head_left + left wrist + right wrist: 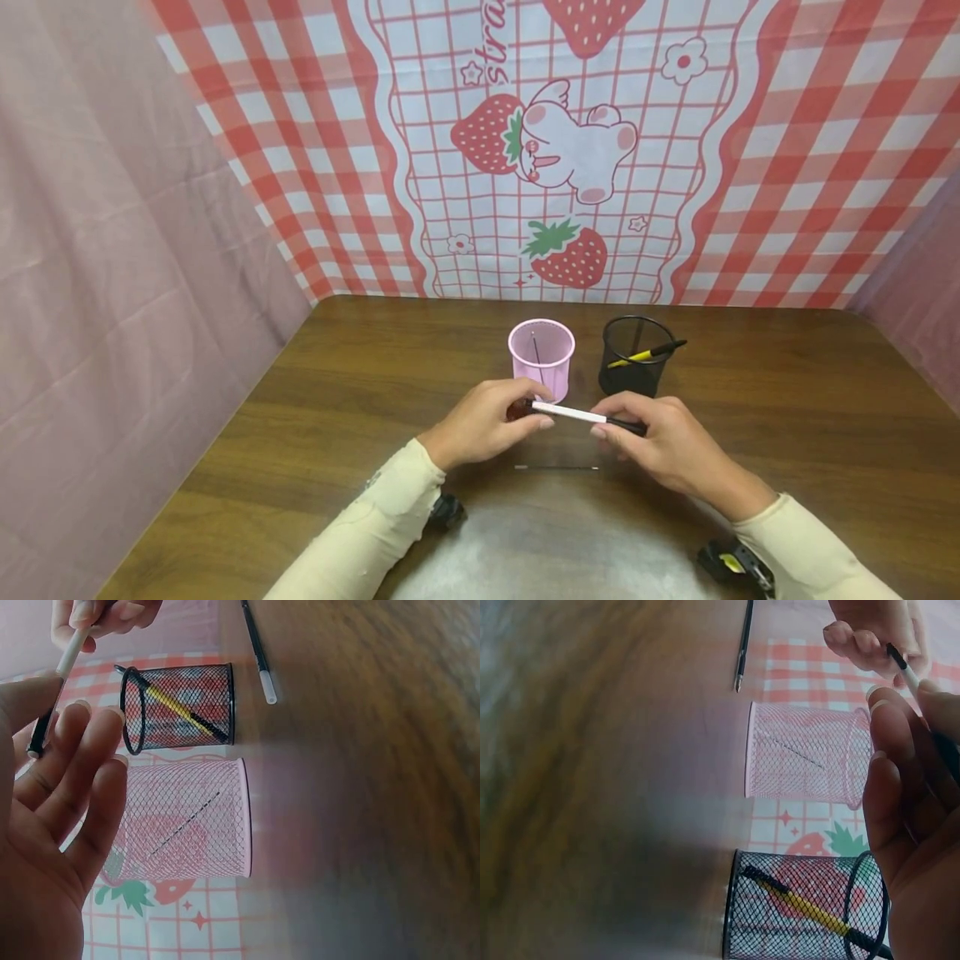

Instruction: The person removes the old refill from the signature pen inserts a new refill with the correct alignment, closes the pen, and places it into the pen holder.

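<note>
In the head view, a pen with a white barrel and dark ends (pixel 572 412) is held level above the table between both hands. My left hand (pixel 487 421) pinches its left end between thumb and fingers, partly covering it. At the other end, my right hand (pixel 663 437) grips the black part with thumb and fingertips. Below them a thin pen refill (pixel 557 467) lies on the table; the left wrist view shows this refill (pixel 259 656) as dark with a whitish end, and the right wrist view shows a metal tip on it.
Behind the hands stands a pink mesh cup (pixel 522 371) with a thin dark rod (pixel 536 346) inside. To its right, a black mesh cup (pixel 618 383) holds a yellow and black pen (pixel 641 357). A checked strawberry cloth (pixel 345 208) hangs behind the wooden table (pixel 300 400).
</note>
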Available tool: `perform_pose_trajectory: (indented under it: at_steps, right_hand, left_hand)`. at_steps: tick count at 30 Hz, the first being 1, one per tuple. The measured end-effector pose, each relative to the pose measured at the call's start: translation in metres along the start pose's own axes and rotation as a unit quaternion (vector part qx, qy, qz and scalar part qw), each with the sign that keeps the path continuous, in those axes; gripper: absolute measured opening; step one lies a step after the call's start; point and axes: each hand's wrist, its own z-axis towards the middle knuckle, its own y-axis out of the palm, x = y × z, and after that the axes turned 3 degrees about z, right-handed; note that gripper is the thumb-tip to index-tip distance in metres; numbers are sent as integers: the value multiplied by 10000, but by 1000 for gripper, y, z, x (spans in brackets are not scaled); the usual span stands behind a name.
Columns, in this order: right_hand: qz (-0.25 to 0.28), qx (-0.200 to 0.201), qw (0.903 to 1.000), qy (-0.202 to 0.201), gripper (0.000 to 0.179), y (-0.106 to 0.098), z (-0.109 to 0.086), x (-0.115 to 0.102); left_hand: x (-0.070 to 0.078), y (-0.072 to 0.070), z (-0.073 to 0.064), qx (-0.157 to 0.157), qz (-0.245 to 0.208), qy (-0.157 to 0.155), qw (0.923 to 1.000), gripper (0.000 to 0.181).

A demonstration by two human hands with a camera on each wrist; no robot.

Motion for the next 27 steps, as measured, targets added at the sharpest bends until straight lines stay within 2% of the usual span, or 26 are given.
perform_pose_trajectory:
  at_steps: [6, 12, 18, 27]
  right_hand:
    - [201, -45, 9996, 191, 22, 0, 0, -1]
    - [188, 5, 9998, 109, 24, 1, 0, -2]
    - [88, 28, 9999, -65, 25, 1, 0, -2]
    - [209, -74, 9997, 118, 23, 1, 0, -3]
  left_hand:
    - [0, 0, 0, 145, -59, 168, 9997, 14]
    - [-1, 1, -1, 118, -47, 196, 9997, 13]
    - [0, 2, 0, 90, 166, 378, 9991, 10]
    - [0, 2, 1, 507, 231, 822, 9951, 9]
